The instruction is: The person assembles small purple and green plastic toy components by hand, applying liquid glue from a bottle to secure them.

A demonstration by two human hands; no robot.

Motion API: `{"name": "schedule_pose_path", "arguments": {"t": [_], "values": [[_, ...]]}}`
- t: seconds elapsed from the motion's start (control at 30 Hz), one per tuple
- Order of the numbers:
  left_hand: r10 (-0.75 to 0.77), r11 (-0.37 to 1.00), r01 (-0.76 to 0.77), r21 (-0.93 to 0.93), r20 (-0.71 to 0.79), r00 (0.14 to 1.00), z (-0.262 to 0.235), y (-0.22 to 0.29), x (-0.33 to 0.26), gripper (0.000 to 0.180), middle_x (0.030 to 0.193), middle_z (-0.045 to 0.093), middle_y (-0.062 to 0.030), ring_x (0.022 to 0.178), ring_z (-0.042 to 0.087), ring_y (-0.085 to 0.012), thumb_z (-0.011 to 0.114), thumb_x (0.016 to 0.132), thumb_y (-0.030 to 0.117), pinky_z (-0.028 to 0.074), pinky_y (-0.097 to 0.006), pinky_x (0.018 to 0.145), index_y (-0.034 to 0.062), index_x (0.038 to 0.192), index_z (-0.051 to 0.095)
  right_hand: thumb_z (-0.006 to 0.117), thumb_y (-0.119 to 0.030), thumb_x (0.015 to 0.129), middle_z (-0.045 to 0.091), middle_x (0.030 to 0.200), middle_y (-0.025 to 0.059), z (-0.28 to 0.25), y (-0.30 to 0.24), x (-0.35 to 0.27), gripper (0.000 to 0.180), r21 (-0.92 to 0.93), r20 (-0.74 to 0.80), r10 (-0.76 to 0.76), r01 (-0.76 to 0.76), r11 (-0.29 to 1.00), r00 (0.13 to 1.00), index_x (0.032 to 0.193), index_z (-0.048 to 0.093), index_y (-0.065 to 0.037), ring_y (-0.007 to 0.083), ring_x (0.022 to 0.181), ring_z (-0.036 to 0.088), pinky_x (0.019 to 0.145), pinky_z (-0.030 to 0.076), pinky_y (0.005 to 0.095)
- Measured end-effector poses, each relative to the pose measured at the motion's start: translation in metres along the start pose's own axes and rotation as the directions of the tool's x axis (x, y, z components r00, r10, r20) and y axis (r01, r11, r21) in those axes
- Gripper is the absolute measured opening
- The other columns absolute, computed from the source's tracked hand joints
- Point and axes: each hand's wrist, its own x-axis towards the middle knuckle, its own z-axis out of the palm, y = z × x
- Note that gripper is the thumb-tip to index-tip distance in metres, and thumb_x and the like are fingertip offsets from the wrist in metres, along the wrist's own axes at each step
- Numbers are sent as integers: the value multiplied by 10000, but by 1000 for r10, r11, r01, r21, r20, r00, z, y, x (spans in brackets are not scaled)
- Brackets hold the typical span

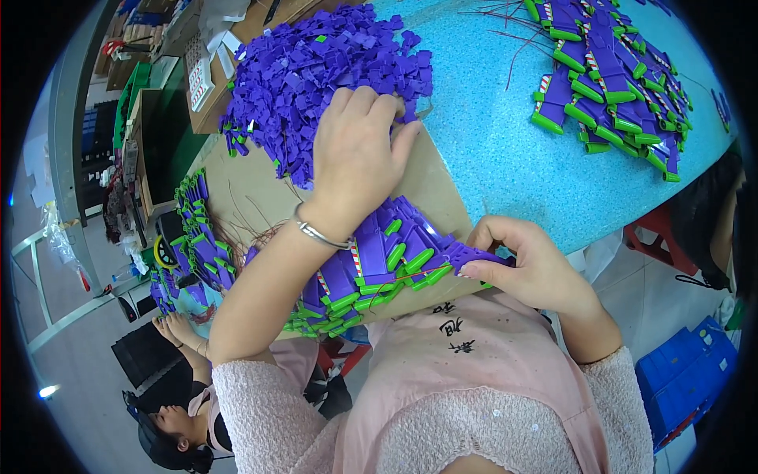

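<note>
My left hand reaches over the near side of a large heap of small purple plastic pieces. Its fingers bend down toward the heap, the thumb held out to the side; the fingertips are hidden, so I cannot tell whether it grips a piece. At the table's near edge, my right hand pinches a purple plastic part between thumb and fingers. Just left of that part lies a pile of purple-and-green plastic parts with red-and-white striped strips, partly covered by my left forearm. A thin red wire runs across this pile.
More purple-and-green parts with thin red wires are heaped on the blue tabletop at far right. Another such pile lies to the left. A co-worker sits at lower left. A blue crate stands at lower right.
</note>
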Motion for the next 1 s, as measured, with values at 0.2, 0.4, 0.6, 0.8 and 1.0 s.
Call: {"name": "schedule_pose_path", "arguments": {"t": [0.2, 0.4, 0.6, 0.8, 1.0], "values": [[-32, 999, 32, 20, -13, 999, 17, -2, 1, 190, 813, 563, -106, 810, 525, -306, 746, 722, 133, 440, -402, 711, 49, 819, 606, 693, -93, 843, 610, 791, 51, 5, 6, 0, 178, 9, 15, -14, 14, 1000, 1000, 837, 545, 6, 99, 730, 536, 670, 443, 261], [-284, 817, 285, -500, 81, 955, -10, 11, -15, 123, 813, 610, -102, 764, 580, -285, 676, 780, 32, 463, -352, 674, 47, 891, 624, 609, -79, 914, 640, 853, 50, 11, -2, 4, 108, 444, -10, 165, -144, 884, 986, 915, 546, 9, 74, 771, 589, 693, 479, 242], [0, 866, 72, -494, 144, 990, -62, 47, -47, 229, 830, 628, -78, 766, 575, -237, 668, 786, 0, 448, -335, 709, 54, 1008, 666, 560, -70, 927, 667, 814, 56, 22, -3, 13, 110, 275, -107, 58, -26, 961, 993, 963, 608, 22, 94, 695, 607, 632, 491, 262], [-77, 837, 145, -528, 149, 986, -59, 56, -64, 306, 818, 643, -58, 782, 576, -208, 728, 735, 6, 432, -319, 741, 33, 1028, 645, 578, -61, 862, 626, 719, 162, 31, -14, 15, 116, -94, -130, -115, 103, 990, 985, 927, 621, 26, 211, 614, 625, 556, 465, 336], [-312, 774, 310, -552, 94, 945, -52, 62, -70, 260, 798, 600, -71, 748, 544, -254, 722, 738, 30, 424, -367, 697, 47, 979, 626, 603, -106, 846, 608, 726, 199, 36, -14, 16, 132, -266, -129, -191, 152, 952, 973, 887, 617, 18, 359, 642, 613, 552, 454, 396]]}}
